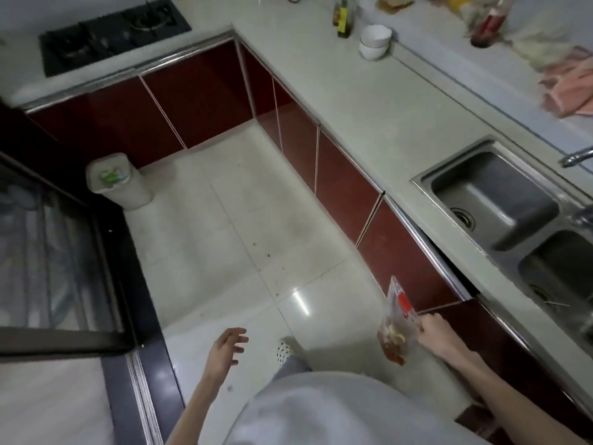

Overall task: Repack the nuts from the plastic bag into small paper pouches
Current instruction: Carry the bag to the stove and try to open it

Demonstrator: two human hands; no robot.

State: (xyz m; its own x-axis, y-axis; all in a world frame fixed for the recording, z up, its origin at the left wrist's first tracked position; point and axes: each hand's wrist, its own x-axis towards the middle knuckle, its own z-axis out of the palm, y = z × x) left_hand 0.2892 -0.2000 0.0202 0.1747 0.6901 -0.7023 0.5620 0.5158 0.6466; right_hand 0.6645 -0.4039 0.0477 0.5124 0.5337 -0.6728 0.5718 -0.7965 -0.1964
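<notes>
Near the right-hand counter (369, 101), my right hand (431, 329) pinching the plastic bag (396, 329), nuts sagging below my fingers (425, 321), left hand (226, 346) hanging empty, fingers spreading.

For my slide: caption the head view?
Right hand carries clear plastic bag of nuts beside kitchen counter.

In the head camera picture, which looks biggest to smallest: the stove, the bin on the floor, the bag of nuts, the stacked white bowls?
1. stove
2. bin
3. bag of nuts, though nearness to the camera enlarges it
4. stacked white bowls
</notes>
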